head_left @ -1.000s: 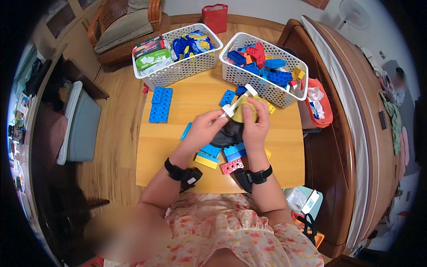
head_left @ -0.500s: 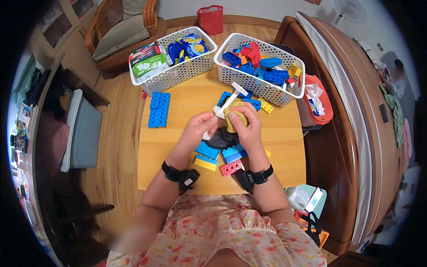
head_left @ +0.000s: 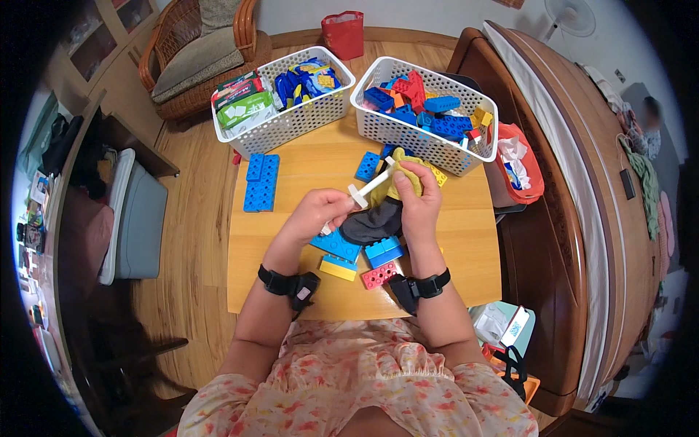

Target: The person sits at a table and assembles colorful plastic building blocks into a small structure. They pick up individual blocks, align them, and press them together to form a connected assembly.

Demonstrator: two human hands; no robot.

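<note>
My left hand (head_left: 319,213) is closed around the lower end of a white plastic rod (head_left: 376,183) with a disc-like collar and a short crosspiece at its far end. My right hand (head_left: 421,198) pinches a yellow and dark grey cloth (head_left: 375,223), which looks like a sock, close to the rod's far end. The cloth hangs down between my hands, over the building blocks. Beneath lie a light blue block (head_left: 338,244), a blue block (head_left: 384,251), a yellow block (head_left: 337,269) and a red block (head_left: 379,276).
Two white perforated baskets stand at the table's far side: one with packets (head_left: 284,111), one with toy blocks (head_left: 408,137). Joined blue blocks (head_left: 261,183) lie at the table's left. A red bin (head_left: 526,175) stands beyond its right edge, near a wooden bed frame (head_left: 539,240).
My right hand has moved slightly right with the cloth, which now hangs longer, its dark part more exposed. The rod's crosspiece has dropped lower, toward my right hand.
</note>
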